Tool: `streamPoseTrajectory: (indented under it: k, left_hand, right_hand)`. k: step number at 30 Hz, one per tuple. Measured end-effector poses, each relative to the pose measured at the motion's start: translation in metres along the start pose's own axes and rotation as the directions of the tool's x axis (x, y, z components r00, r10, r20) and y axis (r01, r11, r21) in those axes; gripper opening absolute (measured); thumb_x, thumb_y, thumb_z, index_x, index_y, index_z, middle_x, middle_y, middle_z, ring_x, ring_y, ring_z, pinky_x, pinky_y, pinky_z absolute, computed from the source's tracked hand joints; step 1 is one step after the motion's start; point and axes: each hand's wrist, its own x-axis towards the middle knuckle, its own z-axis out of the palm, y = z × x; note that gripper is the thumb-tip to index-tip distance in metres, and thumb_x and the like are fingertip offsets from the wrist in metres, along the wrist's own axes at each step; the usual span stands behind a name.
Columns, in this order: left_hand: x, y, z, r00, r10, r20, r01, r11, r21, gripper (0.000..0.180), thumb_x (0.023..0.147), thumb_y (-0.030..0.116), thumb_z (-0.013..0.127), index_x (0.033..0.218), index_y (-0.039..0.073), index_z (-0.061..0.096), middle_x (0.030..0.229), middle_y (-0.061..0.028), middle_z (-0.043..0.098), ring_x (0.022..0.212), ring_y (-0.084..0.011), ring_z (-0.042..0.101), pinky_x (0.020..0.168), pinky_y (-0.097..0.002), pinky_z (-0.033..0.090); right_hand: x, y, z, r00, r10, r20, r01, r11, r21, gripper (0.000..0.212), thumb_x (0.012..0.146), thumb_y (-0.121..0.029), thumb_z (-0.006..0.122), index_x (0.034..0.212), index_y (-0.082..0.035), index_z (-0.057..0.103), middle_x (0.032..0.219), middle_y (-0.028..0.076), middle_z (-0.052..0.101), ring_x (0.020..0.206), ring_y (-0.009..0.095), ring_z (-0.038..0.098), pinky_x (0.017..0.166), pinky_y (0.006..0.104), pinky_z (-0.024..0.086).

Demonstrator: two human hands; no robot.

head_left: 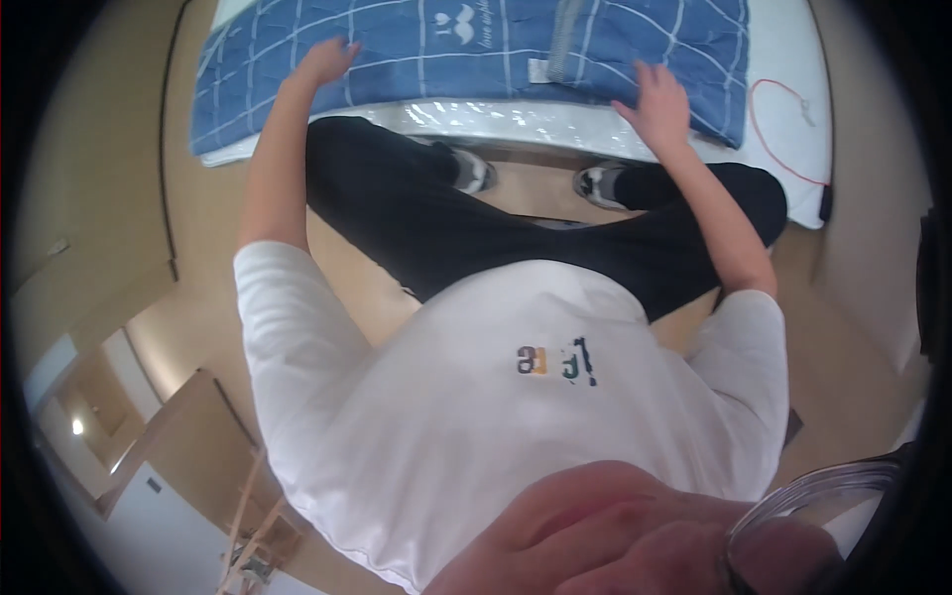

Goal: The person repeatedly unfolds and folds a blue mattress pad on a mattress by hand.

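A blue quilted cloth (397, 74) with white grid lines lies spread over a white bed-like surface in front of me. My left hand (329, 61) rests on or just above the left part of the cloth, its fingers slightly apart with nothing visible in them. Toward the cloth's right near edge is my right hand (659, 107), fingers spread and holding nothing. Between the hands, a grey band (565, 38) runs across the cloth, with a small white tag (538, 70) beside it. Whether either palm touches the fabric is hard to tell.
Shiny clear plastic (476, 117) covers the near side of the white surface (788, 50). A thin red cord (757, 117) curves over its right end. My knees and shoes (600, 185) are close to the front edge. A wooden rack (248, 521) stands at the lower left.
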Motion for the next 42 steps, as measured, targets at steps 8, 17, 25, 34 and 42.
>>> streamPoseTrajectory:
  k: [8,17,25,34,42]
  left_hand:
    - [0.001,0.215,0.069,0.950,0.304,0.072,-0.293,0.947,-0.134,0.054,0.100,0.044,0.056,0.141,0.009,0.054,0.133,-0.0239,0.062,0.123,-0.0412,0.060,0.101,-0.0520,0.050]
    - [-0.001,0.260,0.069,0.931,0.284,0.228,-0.290,0.957,-0.007,0.083,0.094,0.052,0.065,0.158,0.012,0.031,0.156,-0.0259,0.036,0.143,-0.0469,0.037,0.104,-0.0747,0.036]
    - [0.009,0.243,0.080,0.923,-0.192,0.333,0.269,0.942,-0.202,0.150,0.064,0.086,0.073,0.162,0.015,-0.016,0.168,-0.0202,-0.018,0.152,-0.0541,-0.010,0.104,-0.0856,0.013]
    - [-0.001,0.248,0.108,0.954,-0.227,0.195,0.261,0.950,-0.173,0.145,0.069,0.085,0.068,0.162,0.011,-0.016,0.168,-0.0214,-0.020,0.151,-0.0547,-0.015,0.107,-0.0838,0.003]
    - [0.003,0.254,0.127,0.969,-0.240,0.057,0.246,0.958,-0.146,0.141,0.069,0.084,0.069,0.164,0.006,-0.001,0.168,-0.0262,-0.009,0.150,-0.0579,-0.010,0.104,-0.0866,0.004]
  right_hand:
    - [0.044,0.130,-0.052,0.901,0.181,-0.393,-0.172,0.983,0.058,0.036,0.092,-0.033,0.067,0.112,-0.003,0.065,0.101,0.020,0.068,0.096,0.039,0.067,0.079,0.0487,0.053]
    - [-0.144,0.436,-0.191,0.003,0.846,-0.534,-0.977,0.115,0.177,0.055,0.090,-0.046,0.058,0.114,0.001,0.073,0.114,0.024,0.072,0.111,0.040,0.069,0.098,0.0478,0.052]
    - [-0.060,0.392,-0.104,0.500,0.866,0.027,-0.838,0.492,-0.236,0.053,0.089,-0.041,0.062,0.116,0.004,0.067,0.125,0.027,0.067,0.121,0.043,0.062,0.100,0.0499,0.050]
    - [0.203,0.114,0.000,0.953,0.067,0.295,0.028,0.952,-0.305,0.045,0.092,-0.036,0.069,0.130,-0.013,0.059,0.127,0.011,0.064,0.117,0.034,0.064,0.092,0.0488,0.054]
    - [0.274,0.017,0.050,0.938,0.106,0.329,0.012,0.941,-0.337,0.124,0.063,-0.021,0.097,0.160,-0.003,0.022,0.155,0.027,0.041,0.128,0.036,0.058,0.102,0.0405,0.052]
